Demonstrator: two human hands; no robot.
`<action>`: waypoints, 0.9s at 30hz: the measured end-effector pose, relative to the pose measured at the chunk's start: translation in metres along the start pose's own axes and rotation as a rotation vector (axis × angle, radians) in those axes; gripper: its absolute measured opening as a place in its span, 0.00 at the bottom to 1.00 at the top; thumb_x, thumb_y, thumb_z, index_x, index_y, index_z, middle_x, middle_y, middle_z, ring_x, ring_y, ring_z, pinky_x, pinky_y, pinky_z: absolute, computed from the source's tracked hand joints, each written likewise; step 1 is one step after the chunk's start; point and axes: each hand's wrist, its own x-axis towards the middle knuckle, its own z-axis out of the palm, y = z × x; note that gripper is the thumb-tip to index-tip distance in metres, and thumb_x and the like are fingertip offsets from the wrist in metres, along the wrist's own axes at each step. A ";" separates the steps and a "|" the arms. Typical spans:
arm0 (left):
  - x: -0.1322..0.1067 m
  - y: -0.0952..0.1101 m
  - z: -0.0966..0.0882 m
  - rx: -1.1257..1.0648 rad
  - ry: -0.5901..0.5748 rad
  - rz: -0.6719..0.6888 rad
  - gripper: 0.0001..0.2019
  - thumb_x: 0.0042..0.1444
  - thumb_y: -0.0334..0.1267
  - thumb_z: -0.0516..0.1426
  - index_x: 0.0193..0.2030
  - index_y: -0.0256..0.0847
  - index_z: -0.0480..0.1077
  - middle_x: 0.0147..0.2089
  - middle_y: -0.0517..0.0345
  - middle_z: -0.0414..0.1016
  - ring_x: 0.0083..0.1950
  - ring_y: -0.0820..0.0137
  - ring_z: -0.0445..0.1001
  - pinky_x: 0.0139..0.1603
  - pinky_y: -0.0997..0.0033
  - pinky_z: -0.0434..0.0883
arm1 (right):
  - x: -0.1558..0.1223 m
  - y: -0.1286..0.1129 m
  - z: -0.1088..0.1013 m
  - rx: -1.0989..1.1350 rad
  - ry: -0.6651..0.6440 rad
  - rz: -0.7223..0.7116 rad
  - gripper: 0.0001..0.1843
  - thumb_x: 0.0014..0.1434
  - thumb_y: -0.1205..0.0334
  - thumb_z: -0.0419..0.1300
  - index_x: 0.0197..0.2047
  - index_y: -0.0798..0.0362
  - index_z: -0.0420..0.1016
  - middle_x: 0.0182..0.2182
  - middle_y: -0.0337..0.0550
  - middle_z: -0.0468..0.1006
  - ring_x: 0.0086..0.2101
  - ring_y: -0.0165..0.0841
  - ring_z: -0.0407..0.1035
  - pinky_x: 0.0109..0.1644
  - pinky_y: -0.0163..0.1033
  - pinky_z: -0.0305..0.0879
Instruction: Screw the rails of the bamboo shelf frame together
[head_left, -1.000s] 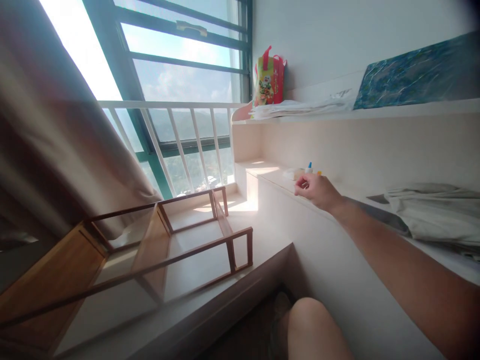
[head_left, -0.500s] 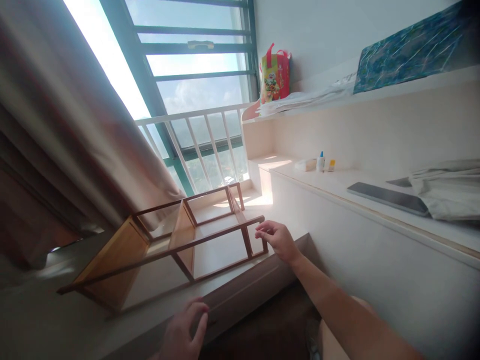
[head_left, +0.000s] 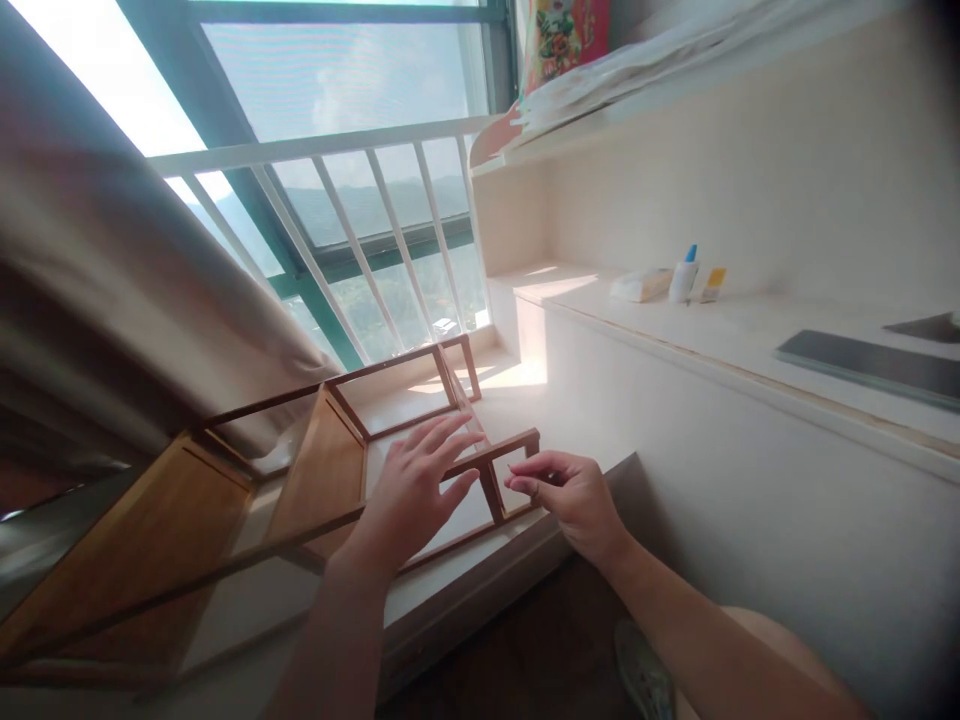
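Note:
A brown wooden shelf frame [head_left: 304, 500] lies on its side on the white window ledge, its narrow end toward my right. Over its near rail hovers my left hand [head_left: 420, 485], fingers spread and holding nothing; whether it touches the wood I cannot tell. By the frame's right end is my right hand [head_left: 566, 490], thumb and fingertips pinched together. A tiny dark tip shows at the pinch, too small to name.
A white counter [head_left: 600, 325] along the right wall bears a white bottle with a blue cap [head_left: 683, 277], a small yellow-and-white box [head_left: 713, 285], a white packet [head_left: 642, 286] and a flat grey object [head_left: 870, 362]. A curtain [head_left: 150, 270] and white railing [head_left: 315, 150] stand behind.
My left hand has risen from low in front of the ledge to over the shelf frame. The right hand stays pinched near the frame's end. The view has tipped down and come closer.

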 end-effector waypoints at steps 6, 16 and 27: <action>0.024 -0.011 0.015 -0.148 -0.090 0.085 0.17 0.60 0.39 0.52 0.55 0.50 0.68 0.63 0.57 0.66 0.64 0.63 0.61 0.64 0.55 0.61 | 0.004 -0.003 0.014 -0.016 -0.023 0.007 0.13 0.48 0.56 0.68 0.38 0.48 0.82 0.34 0.43 0.82 0.35 0.39 0.75 0.40 0.42 0.71; 0.020 -0.009 0.020 -0.280 -0.114 -0.006 0.14 0.58 0.34 0.51 0.48 0.48 0.71 0.57 0.58 0.71 0.56 0.66 0.70 0.57 0.63 0.69 | 0.001 0.007 0.022 -0.236 0.076 -0.121 0.08 0.52 0.56 0.66 0.36 0.46 0.82 0.31 0.40 0.82 0.29 0.35 0.73 0.33 0.39 0.69; 0.019 -0.008 0.023 -0.290 -0.106 -0.016 0.15 0.59 0.35 0.50 0.50 0.47 0.71 0.58 0.57 0.70 0.57 0.65 0.69 0.57 0.61 0.69 | 0.006 0.010 0.024 -0.235 0.081 -0.145 0.09 0.53 0.55 0.65 0.36 0.48 0.81 0.30 0.40 0.81 0.28 0.32 0.70 0.33 0.38 0.67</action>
